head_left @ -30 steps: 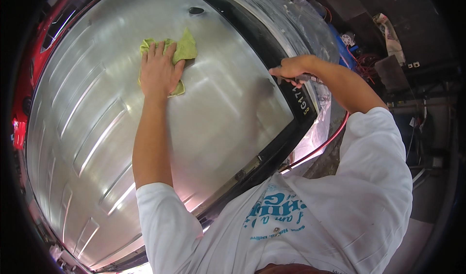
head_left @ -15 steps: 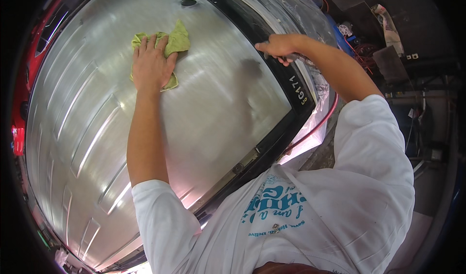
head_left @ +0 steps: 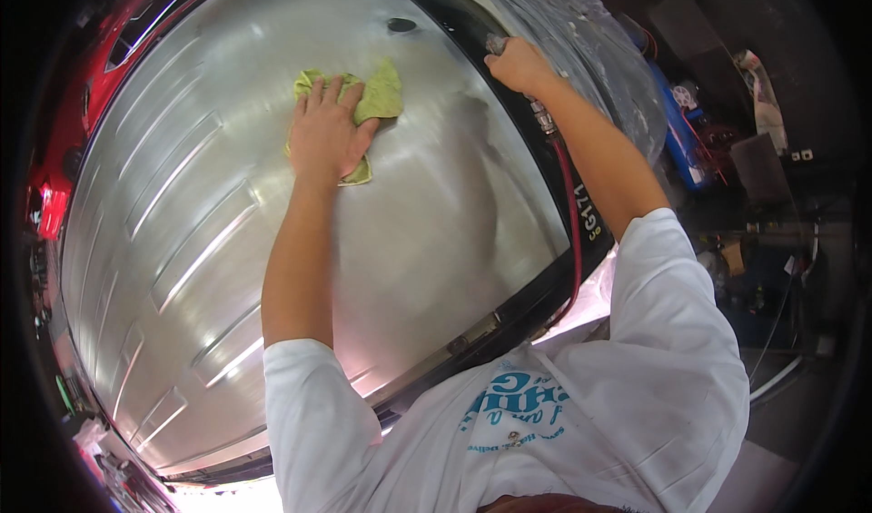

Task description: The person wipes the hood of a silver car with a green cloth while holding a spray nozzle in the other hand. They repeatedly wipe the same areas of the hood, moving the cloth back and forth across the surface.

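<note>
My left hand (head_left: 329, 136) lies flat with its fingers apart on a crumpled yellow-green cloth (head_left: 380, 95), pressing it against a large bare-metal vehicle panel (head_left: 400, 213). My right hand (head_left: 524, 65) is wrapped round an air blow gun (head_left: 495, 45) above the panel's black border (head_left: 509, 104). Most of the gun is hidden by the hand, though a metal coupling (head_left: 542, 116) shows behind it. From that coupling a red hose (head_left: 574, 213) runs back toward my body.
Long raised ribs (head_left: 186, 172) cross the left part of the panel, and a dark oval opening (head_left: 401, 24) sits at its far side. Clear plastic sheeting (head_left: 581, 36) drapes beyond the black border. A red vehicle (head_left: 68, 118) stands at the left.
The right hand has turned, so the coupling and red hose now show along the black border. The left hand stays on the cloth. The whole view has shifted, with the panel further right.
</note>
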`<control>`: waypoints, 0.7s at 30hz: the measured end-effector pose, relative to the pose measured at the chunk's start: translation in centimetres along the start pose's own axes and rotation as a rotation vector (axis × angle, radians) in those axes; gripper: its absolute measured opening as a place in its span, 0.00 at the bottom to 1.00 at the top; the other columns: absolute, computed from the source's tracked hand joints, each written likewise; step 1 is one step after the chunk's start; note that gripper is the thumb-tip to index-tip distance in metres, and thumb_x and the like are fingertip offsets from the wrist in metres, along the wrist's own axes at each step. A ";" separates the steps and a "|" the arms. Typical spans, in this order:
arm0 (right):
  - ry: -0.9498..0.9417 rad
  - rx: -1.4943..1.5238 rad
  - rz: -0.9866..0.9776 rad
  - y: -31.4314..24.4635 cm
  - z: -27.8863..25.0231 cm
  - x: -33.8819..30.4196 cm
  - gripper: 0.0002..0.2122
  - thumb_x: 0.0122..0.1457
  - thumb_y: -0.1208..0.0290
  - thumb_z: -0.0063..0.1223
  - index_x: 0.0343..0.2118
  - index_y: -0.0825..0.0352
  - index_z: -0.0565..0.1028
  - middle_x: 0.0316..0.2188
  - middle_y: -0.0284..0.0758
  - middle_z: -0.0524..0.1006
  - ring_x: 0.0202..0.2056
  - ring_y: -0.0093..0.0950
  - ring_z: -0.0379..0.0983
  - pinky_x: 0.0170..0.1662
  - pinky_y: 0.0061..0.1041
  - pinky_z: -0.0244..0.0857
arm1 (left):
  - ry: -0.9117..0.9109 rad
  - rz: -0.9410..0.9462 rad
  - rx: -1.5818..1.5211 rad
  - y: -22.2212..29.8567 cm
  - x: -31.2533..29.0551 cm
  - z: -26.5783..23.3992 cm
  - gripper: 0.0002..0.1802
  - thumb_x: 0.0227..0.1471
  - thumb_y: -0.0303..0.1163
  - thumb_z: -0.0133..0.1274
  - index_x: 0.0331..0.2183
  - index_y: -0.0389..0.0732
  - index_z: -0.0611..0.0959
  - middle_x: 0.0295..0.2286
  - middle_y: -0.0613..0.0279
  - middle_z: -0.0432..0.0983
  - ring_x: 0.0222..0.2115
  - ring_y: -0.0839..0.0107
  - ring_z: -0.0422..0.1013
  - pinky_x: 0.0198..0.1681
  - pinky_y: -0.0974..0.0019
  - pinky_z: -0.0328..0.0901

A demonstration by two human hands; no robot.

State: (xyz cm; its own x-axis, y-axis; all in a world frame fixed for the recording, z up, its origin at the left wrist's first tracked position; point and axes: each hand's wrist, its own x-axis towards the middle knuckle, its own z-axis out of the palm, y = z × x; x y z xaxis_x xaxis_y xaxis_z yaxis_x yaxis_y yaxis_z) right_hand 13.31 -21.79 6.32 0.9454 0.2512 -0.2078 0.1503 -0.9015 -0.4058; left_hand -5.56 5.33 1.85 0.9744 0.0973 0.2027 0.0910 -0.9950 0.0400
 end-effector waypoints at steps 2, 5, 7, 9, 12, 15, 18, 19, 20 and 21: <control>0.169 -0.128 -0.192 0.1 3.1 1.8 0.19 0.62 0.63 0.59 0.48 0.75 0.79 0.41 0.56 0.83 0.42 0.50 0.83 0.48 0.45 0.75 | -0.002 -0.006 -0.013 0.2 0.0 -0.1 0.35 0.60 0.55 0.54 0.65 0.54 0.75 0.66 0.59 0.66 0.70 0.55 0.56 0.73 0.50 0.49; 0.063 -0.100 -0.121 -2.0 4.4 3.8 0.19 0.61 0.67 0.57 0.52 0.74 0.79 0.50 0.60 0.79 0.54 0.56 0.76 0.59 0.48 0.69 | -0.026 -0.039 -0.039 0.3 -0.2 -0.4 0.35 0.60 0.55 0.54 0.65 0.54 0.74 0.67 0.59 0.65 0.71 0.55 0.54 0.73 0.51 0.48; 0.069 -0.104 -0.100 -2.1 5.4 5.0 0.18 0.61 0.67 0.57 0.50 0.73 0.79 0.51 0.59 0.79 0.54 0.56 0.77 0.59 0.47 0.70 | -0.051 -0.051 -0.050 0.5 -0.2 -0.7 0.35 0.61 0.55 0.53 0.65 0.54 0.74 0.67 0.59 0.64 0.71 0.56 0.54 0.74 0.51 0.48; 0.063 -0.084 -0.080 -1.5 6.1 5.7 0.18 0.61 0.67 0.58 0.50 0.73 0.80 0.51 0.59 0.79 0.55 0.56 0.76 0.59 0.47 0.69 | -0.073 -0.058 -0.057 0.6 -0.2 -1.0 0.35 0.61 0.55 0.53 0.65 0.54 0.74 0.68 0.59 0.63 0.71 0.56 0.53 0.74 0.51 0.48; 0.036 -0.045 -0.096 -0.6 5.7 5.8 0.18 0.61 0.66 0.59 0.49 0.74 0.80 0.51 0.59 0.79 0.55 0.56 0.76 0.60 0.46 0.69 | -0.100 -0.067 -0.063 0.6 -0.3 -1.3 0.35 0.60 0.55 0.54 0.66 0.54 0.73 0.68 0.59 0.62 0.71 0.56 0.53 0.74 0.50 0.47; 0.073 0.019 -0.129 -0.5 5.0 6.1 0.23 0.60 0.62 0.60 0.52 0.75 0.79 0.50 0.60 0.80 0.56 0.55 0.76 0.60 0.43 0.69 | -0.097 -0.062 -0.058 0.5 -0.3 -1.4 0.36 0.60 0.55 0.54 0.66 0.54 0.72 0.68 0.58 0.62 0.71 0.55 0.53 0.74 0.50 0.47; 0.064 0.041 -0.118 -0.3 4.2 6.0 0.25 0.61 0.60 0.60 0.55 0.75 0.78 0.49 0.60 0.80 0.56 0.54 0.77 0.59 0.42 0.69 | -0.081 -0.062 -0.113 0.8 -0.1 -2.3 0.37 0.59 0.56 0.54 0.65 0.51 0.74 0.68 0.57 0.63 0.71 0.54 0.53 0.74 0.50 0.48; 0.060 0.038 -0.104 0.0 4.0 5.8 0.26 0.61 0.59 0.60 0.55 0.74 0.78 0.49 0.60 0.80 0.55 0.53 0.77 0.59 0.42 0.70 | -0.075 -0.060 -0.144 1.1 0.0 -2.6 0.37 0.59 0.56 0.55 0.64 0.50 0.75 0.68 0.56 0.63 0.71 0.54 0.53 0.74 0.49 0.48; 0.040 0.115 -0.065 0.2 3.8 5.4 0.26 0.61 0.58 0.60 0.56 0.74 0.78 0.48 0.59 0.81 0.54 0.53 0.78 0.58 0.42 0.70 | -0.108 -0.075 -0.148 1.0 0.2 -2.9 0.35 0.59 0.54 0.55 0.63 0.48 0.76 0.66 0.56 0.65 0.71 0.53 0.54 0.73 0.49 0.49; 0.026 0.193 -0.021 0.6 3.7 4.8 0.26 0.61 0.58 0.59 0.56 0.74 0.77 0.48 0.59 0.81 0.53 0.53 0.79 0.57 0.41 0.70 | -0.139 -0.083 -0.154 0.8 0.6 -3.1 0.33 0.59 0.53 0.55 0.61 0.46 0.78 0.65 0.55 0.67 0.70 0.53 0.55 0.72 0.48 0.50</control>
State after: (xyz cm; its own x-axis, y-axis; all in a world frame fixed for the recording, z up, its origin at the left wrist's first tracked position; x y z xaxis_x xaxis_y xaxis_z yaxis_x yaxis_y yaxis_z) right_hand 16.87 -19.87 1.78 0.9502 0.2581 -0.1749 0.1149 -0.8113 -0.5732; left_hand -5.51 4.68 5.01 0.9849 0.1639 0.0563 0.1495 -0.9678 0.2023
